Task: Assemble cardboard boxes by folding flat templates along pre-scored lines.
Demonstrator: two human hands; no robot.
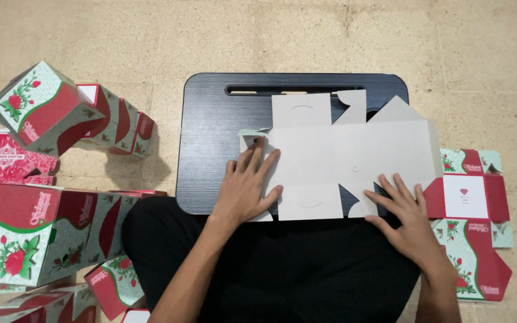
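A flat, unfolded cardboard box blank [348, 158] lies grey side up on a black lap desk [210, 131]. My left hand [248, 185] presses flat on the blank's left end, fingers spread over a small folded flap. My right hand [403, 209] rests palm down at the blank's lower right edge, fingers apart, touching the cardboard near a bottom flap. Neither hand grips anything.
Assembled red-and-green rose-printed boxes [43, 107] are piled on the floor at the left, a larger one [25, 233] nearer me. Flat printed blanks [471, 233] lie stacked at the right. My black-clad legs [282, 269] sit under the desk's near edge. Beige tiled floor [390, 36] surrounds everything.
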